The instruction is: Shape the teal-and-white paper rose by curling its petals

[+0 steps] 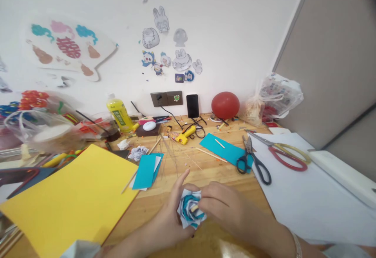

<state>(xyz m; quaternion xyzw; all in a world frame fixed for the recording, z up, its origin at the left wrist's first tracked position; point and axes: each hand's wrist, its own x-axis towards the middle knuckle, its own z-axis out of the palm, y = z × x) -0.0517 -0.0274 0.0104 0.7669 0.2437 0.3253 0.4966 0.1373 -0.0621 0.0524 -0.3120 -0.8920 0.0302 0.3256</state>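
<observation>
My left hand (172, 213) is wrapped around a blue and white paper flower (185, 211), its thumb raised. The flower's layered petals face up toward me. From the right, my right hand (230, 203) is closed at the flower, fingers pinched around a short pale wooden stick (194, 208) at its centre. Part of the stick is hidden by the fingers. Both hands are above the near middle of the wooden table (173, 168).
Yellow paper (79, 195) and folded blue paper (147, 171) lie left. Black-handled scissors (248, 148) overlap a blue strip (210, 145) at right, beside red-and-yellow scissors (272, 145) on white paper (308, 199). Behind are a yellow glue gun (186, 135), a phone (193, 106) and a red balloon (225, 105).
</observation>
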